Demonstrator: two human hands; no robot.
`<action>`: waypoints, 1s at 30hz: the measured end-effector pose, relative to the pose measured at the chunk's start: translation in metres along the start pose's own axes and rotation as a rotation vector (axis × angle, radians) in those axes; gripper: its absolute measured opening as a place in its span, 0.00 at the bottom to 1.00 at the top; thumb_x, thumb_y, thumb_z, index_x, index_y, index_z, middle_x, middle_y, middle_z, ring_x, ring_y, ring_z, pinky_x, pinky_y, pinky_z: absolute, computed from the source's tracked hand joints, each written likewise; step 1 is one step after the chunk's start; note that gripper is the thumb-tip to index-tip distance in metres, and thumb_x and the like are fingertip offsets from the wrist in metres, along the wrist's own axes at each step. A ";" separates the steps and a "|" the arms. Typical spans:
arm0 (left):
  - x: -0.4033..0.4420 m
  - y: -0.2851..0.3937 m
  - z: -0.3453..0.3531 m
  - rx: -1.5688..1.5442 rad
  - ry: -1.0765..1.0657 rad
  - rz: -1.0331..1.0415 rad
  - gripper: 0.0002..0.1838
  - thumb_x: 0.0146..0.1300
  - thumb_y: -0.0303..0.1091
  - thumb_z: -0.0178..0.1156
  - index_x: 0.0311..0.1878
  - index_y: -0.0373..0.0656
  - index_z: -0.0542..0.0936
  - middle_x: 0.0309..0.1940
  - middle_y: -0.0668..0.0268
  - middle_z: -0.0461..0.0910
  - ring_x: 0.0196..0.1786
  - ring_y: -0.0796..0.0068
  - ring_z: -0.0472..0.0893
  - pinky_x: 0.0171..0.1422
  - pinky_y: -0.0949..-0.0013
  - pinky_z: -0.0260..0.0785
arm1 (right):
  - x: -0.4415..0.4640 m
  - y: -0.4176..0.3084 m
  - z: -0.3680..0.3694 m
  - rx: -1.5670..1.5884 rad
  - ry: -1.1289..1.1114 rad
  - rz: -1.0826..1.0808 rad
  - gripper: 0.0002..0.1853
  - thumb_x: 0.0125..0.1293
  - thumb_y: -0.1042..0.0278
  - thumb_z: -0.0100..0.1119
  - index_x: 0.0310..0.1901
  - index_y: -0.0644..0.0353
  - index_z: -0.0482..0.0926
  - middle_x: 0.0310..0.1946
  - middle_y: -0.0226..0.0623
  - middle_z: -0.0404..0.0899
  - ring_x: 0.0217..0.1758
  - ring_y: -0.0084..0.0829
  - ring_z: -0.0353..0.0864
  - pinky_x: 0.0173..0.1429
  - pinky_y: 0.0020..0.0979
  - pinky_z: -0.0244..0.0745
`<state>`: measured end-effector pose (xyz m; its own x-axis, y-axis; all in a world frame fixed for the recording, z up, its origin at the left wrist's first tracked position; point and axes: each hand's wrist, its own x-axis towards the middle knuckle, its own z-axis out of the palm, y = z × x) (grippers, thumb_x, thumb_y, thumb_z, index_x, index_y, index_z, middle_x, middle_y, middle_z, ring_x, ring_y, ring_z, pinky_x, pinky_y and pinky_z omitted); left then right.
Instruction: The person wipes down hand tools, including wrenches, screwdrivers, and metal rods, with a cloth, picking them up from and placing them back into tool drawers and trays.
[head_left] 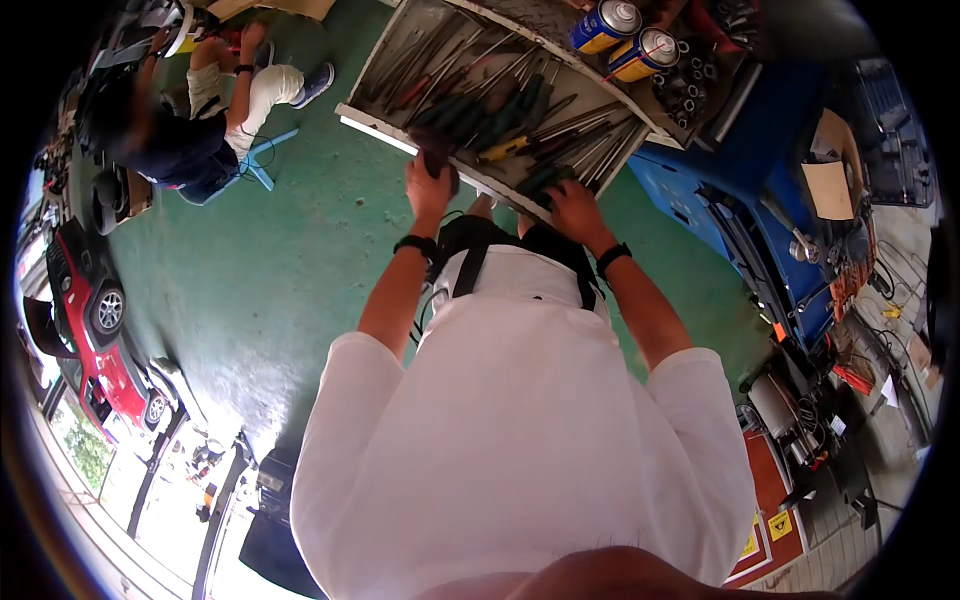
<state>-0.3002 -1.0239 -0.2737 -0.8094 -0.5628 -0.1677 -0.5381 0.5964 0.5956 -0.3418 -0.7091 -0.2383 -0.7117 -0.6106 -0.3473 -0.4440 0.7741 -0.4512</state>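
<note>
A pulled-out drawer (487,178) full of screwdrivers and other long hand tools lies in front of me. My left hand (429,190) is closed around a dark, thick object (437,152) at the drawer's front left edge; its kind is unclear. At the front right edge, my right hand (576,211) has its fingers bent over the rim beside dark green handles (543,180). What those fingers grip is hidden. Between the hands, inside the drawer, lies a screwdriver with a yellow handle (503,149). More green handles (485,120) are heaped behind it.
Two spray cans (643,54) and several sockets (690,85) stand on the cabinet top beyond the drawer. A blue cabinet (690,190) is at the right. Another person (190,140) sits on a low blue stool (262,160) at the left. A red car (105,370) is farther left.
</note>
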 end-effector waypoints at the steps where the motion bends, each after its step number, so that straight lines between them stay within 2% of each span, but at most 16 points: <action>1: 0.011 -0.008 -0.005 0.053 0.007 0.049 0.31 0.56 0.42 0.66 0.62 0.42 0.72 0.49 0.48 0.74 0.50 0.39 0.77 0.53 0.43 0.73 | -0.007 0.004 0.001 0.001 -0.009 -0.002 0.21 0.58 0.69 0.60 0.55 0.57 0.79 0.54 0.45 0.73 0.59 0.50 0.72 0.59 0.51 0.72; 2: 0.023 -0.010 -0.012 0.085 0.079 0.018 0.27 0.56 0.43 0.65 0.57 0.42 0.75 0.46 0.49 0.76 0.48 0.41 0.79 0.51 0.43 0.72 | -0.011 0.011 0.002 0.034 0.018 0.026 0.22 0.57 0.70 0.60 0.56 0.58 0.78 0.57 0.48 0.72 0.61 0.51 0.71 0.62 0.50 0.71; 5: 0.082 -0.056 -0.026 0.229 0.187 -0.153 0.30 0.57 0.45 0.62 0.64 0.49 0.75 0.52 0.48 0.77 0.52 0.42 0.80 0.54 0.44 0.74 | -0.013 0.017 -0.009 0.021 0.077 0.074 0.24 0.58 0.71 0.60 0.59 0.61 0.76 0.62 0.53 0.67 0.66 0.52 0.68 0.67 0.50 0.69; 7: 0.116 -0.038 -0.066 0.123 0.277 -0.383 0.24 0.56 0.45 0.64 0.57 0.53 0.82 0.42 0.51 0.84 0.46 0.43 0.83 0.51 0.43 0.75 | -0.022 0.020 -0.017 -0.030 0.105 0.112 0.26 0.58 0.72 0.60 0.61 0.63 0.75 0.65 0.56 0.65 0.69 0.52 0.66 0.69 0.49 0.67; 9: 0.144 -0.067 -0.082 0.075 0.369 -0.295 0.23 0.55 0.42 0.64 0.56 0.51 0.83 0.43 0.50 0.84 0.48 0.43 0.83 0.54 0.46 0.75 | -0.023 0.025 -0.019 -0.116 0.201 0.183 0.32 0.60 0.74 0.60 0.67 0.67 0.67 0.71 0.58 0.58 0.72 0.55 0.61 0.72 0.49 0.65; 10: 0.153 -0.085 -0.084 0.080 0.339 -0.240 0.23 0.55 0.42 0.64 0.55 0.50 0.83 0.44 0.49 0.84 0.48 0.43 0.83 0.54 0.46 0.75 | -0.029 0.026 -0.019 -0.118 0.198 0.175 0.32 0.60 0.74 0.60 0.67 0.67 0.67 0.71 0.58 0.58 0.72 0.55 0.61 0.72 0.49 0.65; 12: 0.151 -0.085 -0.088 0.128 0.173 -0.138 0.24 0.54 0.41 0.64 0.55 0.47 0.83 0.47 0.48 0.82 0.49 0.42 0.82 0.54 0.46 0.75 | -0.037 0.032 -0.017 0.169 0.195 0.408 0.38 0.60 0.76 0.61 0.73 0.67 0.58 0.72 0.58 0.55 0.73 0.59 0.59 0.74 0.49 0.63; 13: 0.138 -0.068 -0.089 0.173 0.027 -0.088 0.25 0.54 0.42 0.64 0.55 0.45 0.83 0.48 0.47 0.82 0.49 0.41 0.82 0.54 0.46 0.75 | -0.039 0.033 -0.017 0.167 0.200 0.412 0.38 0.60 0.76 0.61 0.73 0.67 0.58 0.72 0.58 0.55 0.73 0.59 0.59 0.74 0.49 0.63; 14: 0.125 -0.071 -0.075 0.165 0.035 -0.017 0.25 0.54 0.42 0.64 0.56 0.45 0.82 0.46 0.48 0.82 0.49 0.41 0.81 0.54 0.46 0.75 | -0.044 0.034 -0.017 0.180 0.187 0.398 0.40 0.60 0.76 0.61 0.74 0.65 0.56 0.72 0.58 0.55 0.72 0.59 0.59 0.74 0.49 0.64; 17: 0.070 -0.048 -0.042 0.138 0.003 0.046 0.30 0.56 0.40 0.63 0.65 0.55 0.77 0.52 0.52 0.79 0.51 0.46 0.82 0.56 0.49 0.76 | -0.047 0.036 -0.019 0.165 0.165 0.399 0.42 0.60 0.76 0.61 0.75 0.63 0.53 0.72 0.58 0.55 0.72 0.59 0.60 0.72 0.50 0.66; 19: 0.030 -0.031 -0.034 0.088 -0.148 0.061 0.34 0.55 0.39 0.63 0.69 0.57 0.74 0.58 0.53 0.78 0.54 0.47 0.81 0.58 0.50 0.76 | -0.045 0.031 -0.020 0.147 0.145 0.412 0.42 0.61 0.75 0.62 0.75 0.61 0.53 0.72 0.58 0.55 0.72 0.58 0.61 0.71 0.50 0.67; 21: -0.002 -0.014 -0.032 0.070 -0.265 0.160 0.33 0.55 0.38 0.62 0.68 0.59 0.74 0.63 0.59 0.76 0.57 0.49 0.81 0.61 0.52 0.76 | -0.046 0.030 -0.021 0.177 0.095 0.426 0.41 0.62 0.74 0.62 0.75 0.60 0.53 0.72 0.57 0.55 0.70 0.58 0.63 0.68 0.52 0.70; 26: -0.006 -0.014 -0.051 0.147 -0.513 0.324 0.27 0.55 0.40 0.62 0.62 0.58 0.79 0.61 0.62 0.77 0.55 0.52 0.81 0.58 0.53 0.77 | -0.040 0.036 -0.020 0.193 0.018 0.354 0.40 0.63 0.72 0.62 0.75 0.61 0.54 0.70 0.59 0.60 0.68 0.60 0.67 0.67 0.53 0.71; 28: 0.012 -0.046 -0.046 0.108 -0.210 0.122 0.23 0.55 0.42 0.63 0.57 0.56 0.81 0.55 0.61 0.81 0.51 0.52 0.83 0.54 0.52 0.77 | -0.040 0.039 -0.021 0.190 0.031 0.344 0.40 0.63 0.71 0.63 0.74 0.61 0.55 0.69 0.60 0.62 0.67 0.61 0.68 0.67 0.53 0.71; 29: 0.026 -0.067 -0.046 0.017 -0.041 -0.002 0.21 0.55 0.44 0.65 0.54 0.55 0.83 0.46 0.59 0.85 0.46 0.50 0.84 0.53 0.52 0.77 | -0.039 0.036 -0.026 0.192 0.013 0.374 0.40 0.63 0.71 0.63 0.75 0.61 0.55 0.69 0.59 0.62 0.68 0.61 0.67 0.67 0.52 0.70; 30: 0.045 -0.084 -0.051 0.083 0.130 -0.093 0.17 0.54 0.44 0.67 0.46 0.51 0.87 0.42 0.58 0.86 0.44 0.51 0.85 0.50 0.54 0.78 | -0.038 0.034 -0.028 0.198 -0.004 0.405 0.41 0.62 0.71 0.63 0.75 0.62 0.54 0.69 0.59 0.63 0.68 0.60 0.67 0.68 0.52 0.69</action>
<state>-0.2793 -1.1288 -0.2915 -0.7212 -0.6835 -0.1126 -0.6307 0.5806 0.5149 -0.3449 -0.6551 -0.2174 -0.8044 -0.2663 -0.5311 -0.0176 0.9042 -0.4268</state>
